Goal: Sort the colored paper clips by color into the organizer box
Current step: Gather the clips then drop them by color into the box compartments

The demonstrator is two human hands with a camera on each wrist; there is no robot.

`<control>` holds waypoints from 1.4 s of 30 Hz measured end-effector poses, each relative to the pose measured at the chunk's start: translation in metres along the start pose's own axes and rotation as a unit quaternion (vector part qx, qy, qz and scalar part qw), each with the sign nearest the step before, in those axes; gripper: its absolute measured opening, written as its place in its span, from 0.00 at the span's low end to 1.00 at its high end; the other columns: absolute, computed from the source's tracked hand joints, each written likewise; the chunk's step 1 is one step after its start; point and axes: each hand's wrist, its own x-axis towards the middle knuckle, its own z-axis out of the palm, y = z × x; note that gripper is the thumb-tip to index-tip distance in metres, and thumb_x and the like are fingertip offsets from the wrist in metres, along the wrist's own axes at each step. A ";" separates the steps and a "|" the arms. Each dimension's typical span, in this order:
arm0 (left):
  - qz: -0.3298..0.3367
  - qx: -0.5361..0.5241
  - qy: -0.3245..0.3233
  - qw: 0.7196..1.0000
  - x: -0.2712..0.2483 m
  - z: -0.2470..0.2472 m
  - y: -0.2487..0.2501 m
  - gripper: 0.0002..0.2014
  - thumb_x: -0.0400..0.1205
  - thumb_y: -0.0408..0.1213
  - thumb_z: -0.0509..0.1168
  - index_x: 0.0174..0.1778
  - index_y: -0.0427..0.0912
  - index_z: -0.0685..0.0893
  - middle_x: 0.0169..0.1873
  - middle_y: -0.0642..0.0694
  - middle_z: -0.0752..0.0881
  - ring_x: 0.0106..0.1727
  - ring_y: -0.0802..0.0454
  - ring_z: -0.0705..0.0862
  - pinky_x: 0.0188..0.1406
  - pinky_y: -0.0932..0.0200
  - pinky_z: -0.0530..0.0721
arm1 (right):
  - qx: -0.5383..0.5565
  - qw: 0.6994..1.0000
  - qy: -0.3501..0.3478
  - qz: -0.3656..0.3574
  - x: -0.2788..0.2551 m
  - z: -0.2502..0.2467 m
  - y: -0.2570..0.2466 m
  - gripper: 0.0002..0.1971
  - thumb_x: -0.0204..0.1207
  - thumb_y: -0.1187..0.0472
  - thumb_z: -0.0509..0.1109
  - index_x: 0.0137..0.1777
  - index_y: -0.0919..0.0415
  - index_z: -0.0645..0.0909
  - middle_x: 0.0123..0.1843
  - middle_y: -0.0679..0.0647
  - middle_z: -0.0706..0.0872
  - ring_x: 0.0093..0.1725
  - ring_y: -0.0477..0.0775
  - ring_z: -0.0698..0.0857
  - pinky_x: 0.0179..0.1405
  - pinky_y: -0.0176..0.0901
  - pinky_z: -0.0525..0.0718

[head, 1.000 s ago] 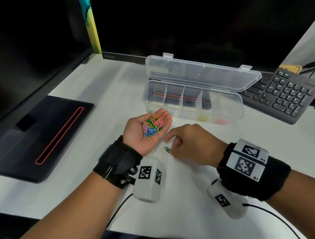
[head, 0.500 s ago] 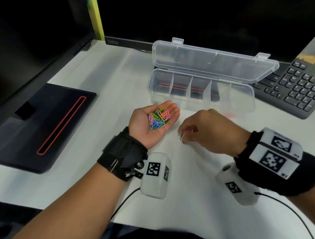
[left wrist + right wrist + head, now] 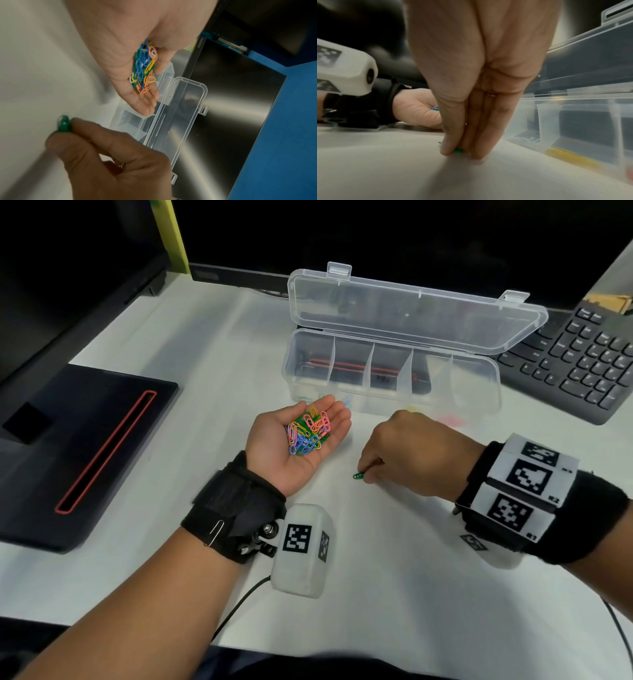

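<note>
My left hand point(image 3: 274, 450) lies palm up on the white table and carries a pile of mixed colored paper clips point(image 3: 308, 433), also seen in the left wrist view point(image 3: 144, 67). To its right, my right hand point(image 3: 368, 470) pinches a green paper clip point(image 3: 358, 475) down at the table surface; thumb and fingers close on the green paper clip point(image 3: 458, 150). Behind both hands stands the clear organizer box point(image 3: 479, 392) with its lid point(image 3: 411, 309) open. Yellow clips point(image 3: 565, 155) show through its front wall.
A black keyboard point(image 3: 582, 361) sits at the right behind the box. A black laptop point(image 3: 85, 446) with a red stripe lies at the left. Dark monitors stand along the back edge. Cables trail off the front edge of the table point(image 3: 394, 594).
My right hand has closed thumb and fingers on the green clip that lay beside it on the table. My left hand has held still with its pile.
</note>
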 end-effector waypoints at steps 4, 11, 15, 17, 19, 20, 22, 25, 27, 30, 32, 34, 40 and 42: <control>-0.002 0.000 0.000 1.000 0.000 0.000 0.000 0.17 0.87 0.34 0.53 0.49 0.26 0.85 0.44 0.32 0.89 0.42 0.38 0.91 0.48 0.47 0.86 | -0.058 0.998 0.002 0.002 -0.004 0.003 -0.008 0.07 0.75 0.59 0.65 0.45 0.55 0.86 0.42 0.51 0.87 0.42 0.59 0.84 0.43 0.48 0.84; -0.002 -0.008 -0.004 1.000 -0.001 0.000 -0.001 0.17 0.87 0.34 0.54 0.50 0.26 0.84 0.43 0.32 0.90 0.41 0.38 0.91 0.49 0.47 0.86 | 0.109 0.991 0.015 0.075 -0.005 -0.002 0.001 0.11 0.71 0.62 0.67 0.51 0.52 0.87 0.33 0.43 0.84 0.35 0.42 0.82 0.40 0.36 0.82; -0.011 -0.014 -0.016 1.000 -0.003 0.003 -0.005 0.18 0.87 0.34 0.53 0.51 0.25 0.84 0.45 0.30 0.89 0.43 0.36 0.90 0.50 0.45 0.85 | 0.453 0.877 0.070 0.143 -0.017 -0.009 0.013 0.12 0.77 0.69 0.63 0.47 0.60 0.89 0.29 0.54 0.83 0.27 0.49 0.80 0.35 0.44 0.83; -0.021 -0.018 -0.027 0.999 -0.005 0.006 -0.009 0.19 0.87 0.34 0.52 0.51 0.23 0.84 0.48 0.29 0.89 0.49 0.33 0.88 0.53 0.44 0.83 | 0.627 0.755 0.081 0.175 -0.020 -0.008 0.017 0.14 0.76 0.71 0.57 0.38 0.66 0.85 0.31 0.59 0.79 0.25 0.53 0.75 0.25 0.42 0.76; -0.032 -0.023 -0.040 0.998 -0.006 0.008 -0.014 0.21 0.87 0.35 0.51 0.51 0.22 0.85 0.51 0.27 0.88 0.53 0.32 0.86 0.55 0.43 0.82 | 0.728 0.654 0.066 0.196 -0.022 -0.008 0.018 0.13 0.72 0.70 0.53 0.33 0.65 0.77 0.30 0.59 0.74 0.23 0.52 0.69 0.19 0.39 0.66; -0.038 -0.024 -0.047 0.998 -0.007 0.009 -0.016 0.22 0.87 0.35 0.51 0.51 0.21 0.86 0.53 0.27 0.87 0.54 0.31 0.86 0.56 0.42 0.82 | 0.754 0.622 0.057 0.202 -0.023 -0.009 0.019 0.12 0.71 0.68 0.52 0.31 0.64 0.74 0.29 0.58 0.73 0.22 0.52 0.67 0.19 0.39 0.62; -0.044 -0.030 -0.053 0.997 -0.008 0.011 -0.020 0.23 0.87 0.36 0.50 0.52 0.21 0.85 0.55 0.26 0.86 0.55 0.31 0.85 0.58 0.41 0.81 | 0.777 0.592 0.051 0.206 -0.026 -0.013 0.019 0.13 0.71 0.63 0.51 0.29 0.62 0.72 0.27 0.56 0.71 0.22 0.51 0.63 0.21 0.40 0.58; -0.041 -0.039 -0.057 0.997 -0.008 0.016 -0.024 0.21 0.87 0.36 0.50 0.55 0.21 0.83 0.55 0.26 0.86 0.56 0.30 0.84 0.58 0.41 0.80 | 0.769 0.604 0.068 0.200 -0.030 -0.023 0.014 0.19 0.76 0.54 0.57 0.24 0.58 0.68 0.24 0.52 0.65 0.22 0.50 0.58 0.23 0.40 0.52; -0.033 -0.045 -0.059 0.997 -0.005 0.021 -0.027 0.21 0.87 0.36 0.50 0.55 0.22 0.82 0.53 0.26 0.86 0.56 0.31 0.84 0.59 0.40 0.79 | 0.709 0.670 0.109 0.192 -0.032 -0.030 0.006 0.24 0.80 0.48 0.62 0.23 0.56 0.64 0.24 0.49 0.59 0.24 0.51 0.54 0.23 0.40 0.51; -0.024 -0.047 -0.063 0.997 -0.002 0.026 -0.033 0.21 0.87 0.37 0.50 0.56 0.24 0.82 0.50 0.28 0.88 0.51 0.34 0.88 0.59 0.40 0.84 | 0.485 0.839 0.202 0.142 -0.034 -0.032 -0.004 0.23 0.81 0.52 0.66 0.26 0.62 0.73 0.17 0.45 0.65 0.18 0.46 0.61 0.18 0.32 0.58; -0.019 -0.044 -0.061 0.997 -0.001 0.026 -0.036 0.21 0.87 0.37 0.50 0.57 0.25 0.82 0.47 0.30 0.89 0.45 0.37 0.90 0.56 0.42 0.85 | 0.295 0.922 0.228 0.103 -0.034 -0.028 -0.004 0.15 0.81 0.55 0.66 0.34 0.58 0.83 0.16 0.40 0.75 0.19 0.43 0.73 0.19 0.29 0.67; -0.019 -0.032 -0.065 0.997 0.000 0.023 -0.040 0.21 0.87 0.38 0.50 0.63 0.26 0.80 0.48 0.31 0.89 0.45 0.39 0.90 0.60 0.43 0.83 | 0.211 0.945 0.230 0.097 -0.033 -0.024 0.001 0.10 0.80 0.53 0.66 0.39 0.50 0.86 0.17 0.42 0.77 0.22 0.41 0.76 0.23 0.29 0.70; -0.007 -0.020 -0.066 0.998 0.004 0.018 -0.037 0.21 0.87 0.38 0.49 0.61 0.28 0.81 0.59 0.31 0.85 0.60 0.38 0.84 0.70 0.46 0.75 | 0.121 0.968 0.186 0.112 -0.029 -0.024 0.006 0.02 0.72 0.49 0.75 0.41 0.40 0.89 0.22 0.32 0.77 0.23 0.41 0.72 0.25 0.27 0.65; 0.002 -0.032 -0.069 0.997 0.007 0.017 -0.036 0.20 0.87 0.38 0.49 0.59 0.29 0.82 0.56 0.32 0.87 0.56 0.39 0.87 0.70 0.47 0.75 | 0.117 0.971 0.179 0.108 -0.026 -0.025 0.004 0.03 0.71 0.46 0.76 0.43 0.40 0.89 0.22 0.19 0.73 0.22 0.42 0.73 0.26 0.29 0.64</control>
